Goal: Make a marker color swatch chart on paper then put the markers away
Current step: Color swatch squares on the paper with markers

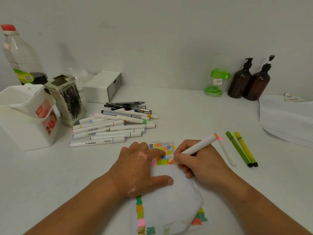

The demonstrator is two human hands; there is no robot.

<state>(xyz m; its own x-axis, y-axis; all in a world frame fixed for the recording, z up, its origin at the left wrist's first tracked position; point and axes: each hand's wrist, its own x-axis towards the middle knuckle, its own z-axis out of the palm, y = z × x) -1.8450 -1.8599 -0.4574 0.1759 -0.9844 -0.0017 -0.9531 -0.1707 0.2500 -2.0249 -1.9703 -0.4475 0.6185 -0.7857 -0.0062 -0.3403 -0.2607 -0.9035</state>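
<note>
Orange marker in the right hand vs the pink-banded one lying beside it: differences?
The orange marker is held in the right hand, tilted, its orange tip on the swatch paper. The pink-banded marker lies flat on the table, untouched, tip not visible. Their end bands differ, orange versus pink. Both have white barrels.

Even soft light, faint shadows, wide-angle edge warping.

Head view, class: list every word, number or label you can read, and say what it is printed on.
"MARKER": upside down on the nearest white marker of the pile; also on another marker further back.
"24": red sticker on the white bin.
Green jar's price tag: too small to read.
Bottle label: blurred.
Red sticker above: unreadable.
</note>
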